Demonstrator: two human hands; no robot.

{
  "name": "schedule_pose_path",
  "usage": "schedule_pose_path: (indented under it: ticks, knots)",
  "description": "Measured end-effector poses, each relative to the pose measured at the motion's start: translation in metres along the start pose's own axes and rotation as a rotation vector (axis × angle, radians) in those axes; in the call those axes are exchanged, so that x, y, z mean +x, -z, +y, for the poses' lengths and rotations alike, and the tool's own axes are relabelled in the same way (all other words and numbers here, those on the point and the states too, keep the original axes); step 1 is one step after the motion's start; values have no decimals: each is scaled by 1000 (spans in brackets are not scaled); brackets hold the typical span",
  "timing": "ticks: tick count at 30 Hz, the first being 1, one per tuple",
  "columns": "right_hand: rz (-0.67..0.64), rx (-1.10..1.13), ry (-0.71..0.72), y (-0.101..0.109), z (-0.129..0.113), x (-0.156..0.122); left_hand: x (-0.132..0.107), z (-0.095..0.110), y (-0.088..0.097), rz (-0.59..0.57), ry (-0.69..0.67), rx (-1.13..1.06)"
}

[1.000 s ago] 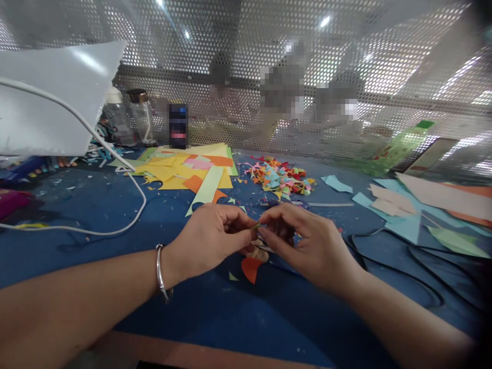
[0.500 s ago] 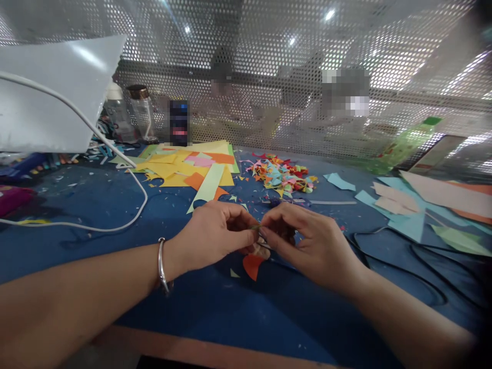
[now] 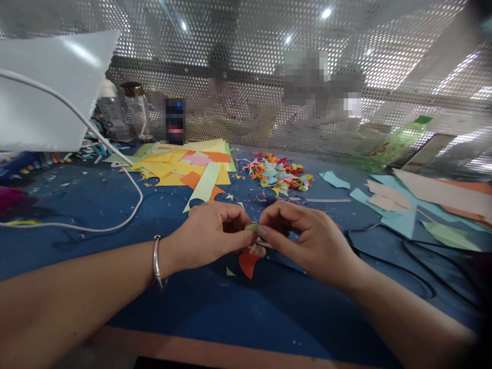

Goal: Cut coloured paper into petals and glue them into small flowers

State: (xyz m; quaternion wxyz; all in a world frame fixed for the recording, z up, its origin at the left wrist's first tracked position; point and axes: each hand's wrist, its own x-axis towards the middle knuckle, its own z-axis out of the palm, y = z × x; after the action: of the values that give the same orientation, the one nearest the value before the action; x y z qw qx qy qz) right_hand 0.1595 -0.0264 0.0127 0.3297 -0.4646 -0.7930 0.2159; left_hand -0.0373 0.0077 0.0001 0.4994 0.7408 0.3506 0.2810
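The fingers of the left hand and the right hand are closed tip to tip on a small green piece of paper, held just above the blue desk near its middle. The piece is tiny and mostly hidden, so a slackened pinch would likely drop it among look-alike scraps, and too hard a press could crease it. Just beneath lies an orange curved paper scrap. A silver bangle circles the left wrist. Farther off are a heap of multicoloured paper snippets, yellow and orange sheets to the left, and pale blue sheets to the right. A white cable loops on the left. A black cable runs close to the right forearm, where it could snag.
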Motion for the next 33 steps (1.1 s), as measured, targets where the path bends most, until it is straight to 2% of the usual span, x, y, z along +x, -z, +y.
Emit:
schedule_pose_path:
  ticks: [7, 16, 22, 26, 28, 33]
  knots:
    - [-48, 85, -50, 3, 2, 1, -1, 1, -1, -69, -1, -82]
    - [-115, 267, -74, 10, 1, 0, -5, 12, -2, -114, -59, -55]
    - [-52, 165, -86, 13, 6, 3, -4, 8, 0, -158, -73, 274]
    - [-8, 63, -62, 14, 9, 4, -6, 4, -2, -200, -168, 455]
    - [0, 42, -45, 14, 9, 2, -7, 5, -2, -185, -186, 493]
    - [15, 6, 7, 12, 3, -1, -5, 5, 1, -84, -37, 271]
